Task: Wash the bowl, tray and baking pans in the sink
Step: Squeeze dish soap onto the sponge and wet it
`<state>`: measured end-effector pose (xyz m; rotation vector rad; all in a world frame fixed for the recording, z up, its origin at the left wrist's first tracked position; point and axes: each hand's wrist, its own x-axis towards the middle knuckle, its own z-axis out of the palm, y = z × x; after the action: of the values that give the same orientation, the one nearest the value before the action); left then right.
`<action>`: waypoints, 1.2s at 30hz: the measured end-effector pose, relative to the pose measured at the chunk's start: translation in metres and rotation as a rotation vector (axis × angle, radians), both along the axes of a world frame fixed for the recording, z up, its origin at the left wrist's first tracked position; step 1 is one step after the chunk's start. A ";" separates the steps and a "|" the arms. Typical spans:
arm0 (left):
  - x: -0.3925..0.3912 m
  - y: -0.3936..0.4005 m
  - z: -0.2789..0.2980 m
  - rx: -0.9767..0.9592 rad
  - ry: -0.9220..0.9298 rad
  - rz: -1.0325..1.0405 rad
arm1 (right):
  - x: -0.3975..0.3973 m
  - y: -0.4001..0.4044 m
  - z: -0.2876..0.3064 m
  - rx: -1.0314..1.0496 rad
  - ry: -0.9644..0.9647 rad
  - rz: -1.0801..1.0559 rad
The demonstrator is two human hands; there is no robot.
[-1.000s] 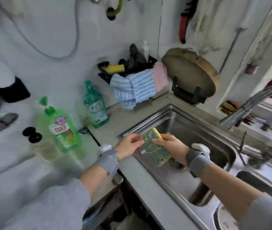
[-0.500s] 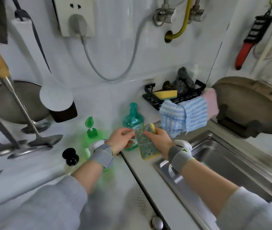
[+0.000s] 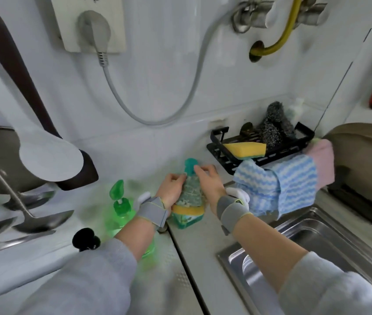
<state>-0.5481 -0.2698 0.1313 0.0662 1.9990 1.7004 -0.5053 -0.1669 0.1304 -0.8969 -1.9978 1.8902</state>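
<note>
Just left of the sink [image 3: 312, 244], on the pale counter [image 3: 203, 242], both hands meet at a teal soap bottle [image 3: 186, 220]. The left hand [image 3: 171, 192] holds a sponge [image 3: 189, 196], green scouring side up and yellow foam at its lower edge, pressed against the front of the bottle; its fingers curl round the sponge's left edge. The right hand [image 3: 210, 183] reaches over the sponge's right edge, its fingertips at the bottle's teal cap; whether it grips the cap or only touches it cannot be told. Both wrists wear grey straps with a white piece on them.

Only a corner of the steel basin shows; the bowl, tray and baking pans cannot be seen, so where they lie cannot be told.

Left of the teal bottle stands a green pump bottle [image 3: 120, 208], blurred, and a small black knob [image 3: 86, 239] sits farther left. Behind the sink, a black rack [image 3: 226, 153] on the wall holds a second yellow sponge [image 3: 244, 150] and steel wool [image 3: 273, 126]. A blue-and-white striped cloth [image 3: 278, 185] and a pink cloth [image 3: 322, 162] hang from the rack's front. Right of the rack leans a round wooden board [image 3: 367, 160]. Far left of the bottle, ladles [image 3: 35, 220] and a white spoon [image 3: 51, 158] hang on the tiled wall, below a socket [image 3: 89, 23] with a grey plug and cable.
</note>
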 end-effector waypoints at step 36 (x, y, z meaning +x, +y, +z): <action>-0.016 0.013 0.004 0.283 -0.228 -0.105 | -0.021 0.003 0.003 -0.276 0.199 0.069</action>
<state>-0.5641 -0.2569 0.1350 0.0702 1.5564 1.8217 -0.5262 -0.1634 0.1335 -0.6766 -1.7016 2.2351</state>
